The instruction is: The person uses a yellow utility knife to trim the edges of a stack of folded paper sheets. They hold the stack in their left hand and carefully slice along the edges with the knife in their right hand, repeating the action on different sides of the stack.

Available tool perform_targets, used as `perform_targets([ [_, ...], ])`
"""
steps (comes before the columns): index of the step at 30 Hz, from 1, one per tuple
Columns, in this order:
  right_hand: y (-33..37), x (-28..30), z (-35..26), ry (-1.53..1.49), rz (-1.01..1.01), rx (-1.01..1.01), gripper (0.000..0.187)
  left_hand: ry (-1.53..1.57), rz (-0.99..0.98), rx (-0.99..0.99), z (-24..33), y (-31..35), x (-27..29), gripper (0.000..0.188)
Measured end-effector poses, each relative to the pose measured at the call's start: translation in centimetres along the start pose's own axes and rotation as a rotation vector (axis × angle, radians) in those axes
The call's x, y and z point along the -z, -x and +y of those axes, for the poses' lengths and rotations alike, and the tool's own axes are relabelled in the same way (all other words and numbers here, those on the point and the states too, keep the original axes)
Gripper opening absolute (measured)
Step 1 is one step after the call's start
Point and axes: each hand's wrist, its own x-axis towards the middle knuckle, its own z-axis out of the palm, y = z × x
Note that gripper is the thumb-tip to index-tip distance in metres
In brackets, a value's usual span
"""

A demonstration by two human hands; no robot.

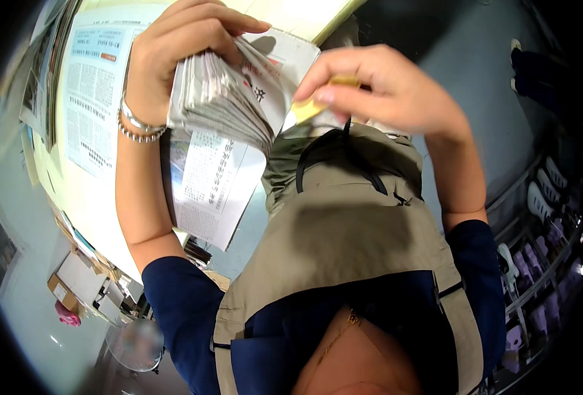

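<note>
My left hand (189, 36) grips a thick stack of folded newspapers (219, 99) from above, its fingers bent over the top edge. The layered edges of the stack fan out toward me. Below it hangs a printed newspaper sheet (212, 184), its lower corner over the table's edge. Just right of the stack, my right hand (387, 85) pinches a small yellow tool (304, 110) between thumb and fingers. The tool's pale tip is close to the stack's right edge; I cannot tell if they touch. Its exact kind is partly hidden by my fingers.
Another newspaper sheet (97, 85) lies on the pale yellow table (101, 197) at the left, beside piled papers (58, 72). A rack with white and purple shoe-like pieces (540, 201) stands at the right. Another person's feet (515, 66) show at the far right. A cardboard box (61, 289) sits lower left.
</note>
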Motion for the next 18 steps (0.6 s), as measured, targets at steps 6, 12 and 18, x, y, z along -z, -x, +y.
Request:
perform_targets([
  [6,1.1,-9.6,0.4,-0.202,-0.081,-0.12,0.021,0.157,0.028,-0.137,-2.3,0.8,1.3,0.034],
  [12,0.9,-18.4,4.6,0.003,-0.316,0.136,0.021,0.232,0.019,-0.141,-3.6,1.3,1.4,0.029],
  [18,3.8,-8.5,1.0,0.121,-0.232,0.08,0.019,0.526,0.129,0.108,-1.7,1.7,0.8,0.027],
])
